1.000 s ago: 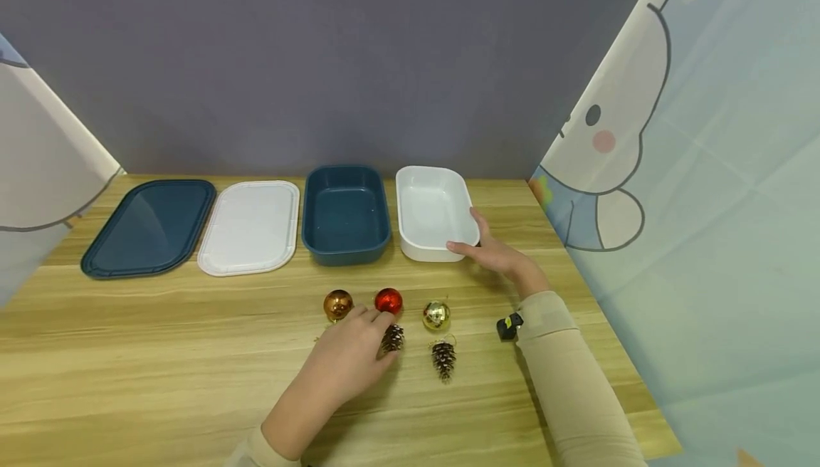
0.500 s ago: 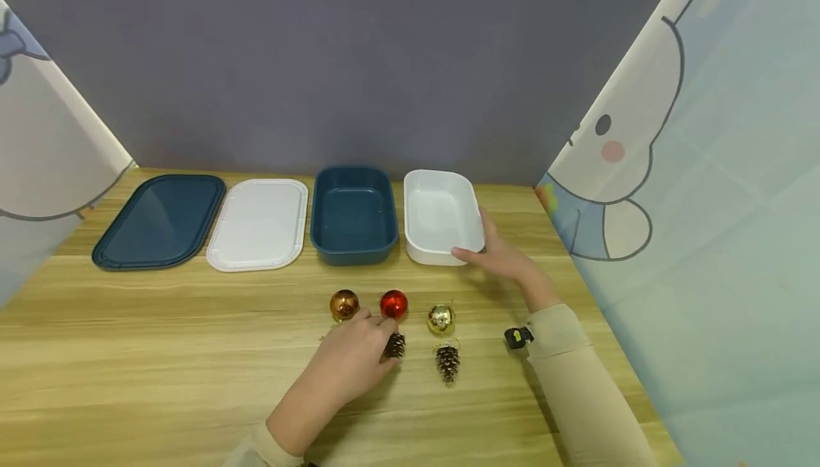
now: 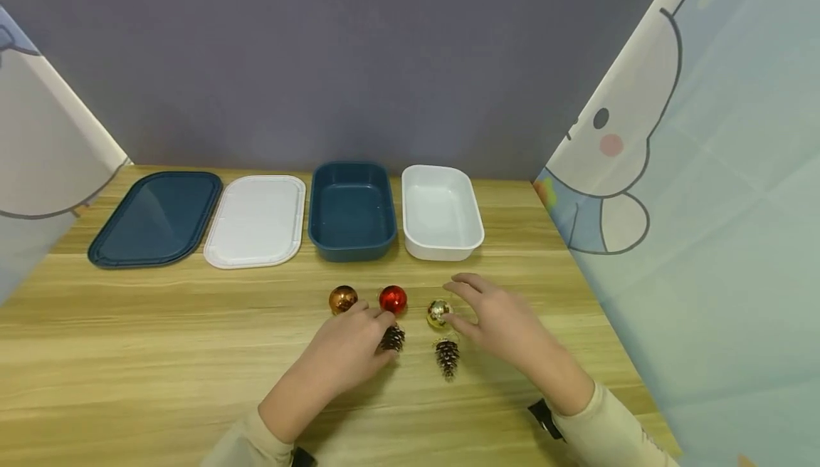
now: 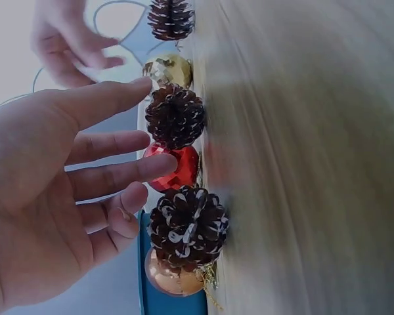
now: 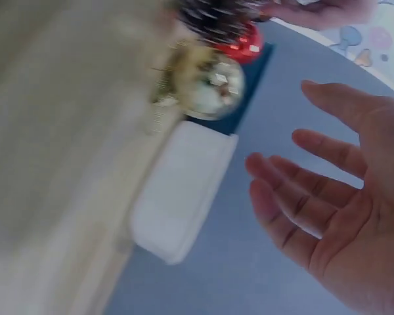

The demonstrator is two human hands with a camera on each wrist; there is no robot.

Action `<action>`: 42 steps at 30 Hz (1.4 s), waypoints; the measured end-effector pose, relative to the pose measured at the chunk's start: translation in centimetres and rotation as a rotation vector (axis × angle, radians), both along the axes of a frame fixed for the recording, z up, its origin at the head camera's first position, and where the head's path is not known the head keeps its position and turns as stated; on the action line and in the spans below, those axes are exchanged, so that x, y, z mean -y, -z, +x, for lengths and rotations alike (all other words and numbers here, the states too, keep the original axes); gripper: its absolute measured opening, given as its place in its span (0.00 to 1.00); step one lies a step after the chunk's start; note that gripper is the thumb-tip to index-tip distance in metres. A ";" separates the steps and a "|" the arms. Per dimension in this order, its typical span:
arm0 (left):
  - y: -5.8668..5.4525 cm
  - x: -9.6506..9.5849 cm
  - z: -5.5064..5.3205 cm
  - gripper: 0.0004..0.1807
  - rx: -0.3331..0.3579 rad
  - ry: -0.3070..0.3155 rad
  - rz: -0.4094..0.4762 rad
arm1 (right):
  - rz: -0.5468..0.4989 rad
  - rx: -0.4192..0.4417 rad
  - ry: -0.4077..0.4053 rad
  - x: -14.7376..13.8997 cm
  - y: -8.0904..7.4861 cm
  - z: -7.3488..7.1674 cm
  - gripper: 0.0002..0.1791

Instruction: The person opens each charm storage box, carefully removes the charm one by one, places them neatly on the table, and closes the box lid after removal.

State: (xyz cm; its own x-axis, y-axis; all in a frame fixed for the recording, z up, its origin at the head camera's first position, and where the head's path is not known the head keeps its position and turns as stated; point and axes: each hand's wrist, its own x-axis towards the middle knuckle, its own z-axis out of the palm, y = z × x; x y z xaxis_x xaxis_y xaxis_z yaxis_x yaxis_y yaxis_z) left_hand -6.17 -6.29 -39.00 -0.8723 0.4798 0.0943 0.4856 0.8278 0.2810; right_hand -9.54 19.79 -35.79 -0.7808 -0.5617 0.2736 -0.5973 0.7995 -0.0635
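Over the middle of the table my left hand (image 3: 346,349) hovers with fingers spread. A pine cone (image 3: 392,337) shows by its thumb; in the left wrist view another pine cone (image 4: 187,226), hidden from the head view, lies beyond the lower fingers. The copper ball (image 3: 342,299) and the red ball (image 3: 393,300) sit just past the fingers. My right hand (image 3: 502,317) is spread beside the gold faceted ball (image 3: 438,313), its thumb overlapping the ball's edge in the head view. Nearer to me lies a third pine cone (image 3: 447,359). Neither hand holds anything.
Along the back stand a dark blue box (image 3: 352,248) and a white box (image 3: 442,248), side by side. To their left lie a white lid (image 3: 256,221) and a dark blue lid (image 3: 156,218). A grey panel (image 3: 333,61) rises behind the wooden table (image 3: 160,353).
My right hand has left the white box and come back toward me, to the gold ball. The left hand stays by the pine cone. The view shifts slightly.
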 end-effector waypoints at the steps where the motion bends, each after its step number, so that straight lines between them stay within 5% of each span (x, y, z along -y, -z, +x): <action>1: -0.1 0.0 0.0 0.26 -0.008 0.001 -0.004 | -0.004 0.024 0.001 -0.1 0.4 -0.1 0.27; 9: -0.5 0.3 -0.1 0.23 0.009 -0.041 0.014 | 0.023 0.218 0.029 0.0 3.3 -1.9 0.27; 16: -1.4 1.6 -0.6 0.20 0.021 -0.081 0.089 | 0.007 0.202 0.040 0.2 3.6 -2.9 0.29; 23: -2.1 4.2 -1.0 0.14 0.013 -0.028 0.128 | 0.064 0.135 0.021 -0.2 1.4 0.7 0.25; 29: -2.4 6.3 -0.3 0.19 0.032 -0.003 0.027 | 0.079 0.382 -0.034 -0.1 1.0 3.3 0.31; 35: -1.2 6.6 0.6 0.26 0.024 -0.005 -0.092 | 0.089 0.316 0.040 0.3 2.4 2.8 0.29; 42: -0.6 6.8 1.4 0.23 0.060 -0.049 -0.074 | 0.087 0.313 0.105 0.3 2.7 1.9 0.31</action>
State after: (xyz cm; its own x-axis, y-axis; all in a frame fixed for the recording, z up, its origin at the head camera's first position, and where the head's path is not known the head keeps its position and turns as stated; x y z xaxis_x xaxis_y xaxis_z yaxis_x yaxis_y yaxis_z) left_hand -4.79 -13.12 -38.42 -0.8977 0.4405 0.0072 0.4287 0.8695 0.2453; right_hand -7.60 19.48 -38.44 -0.8740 -0.4846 -0.0343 -0.4739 0.8660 -0.1596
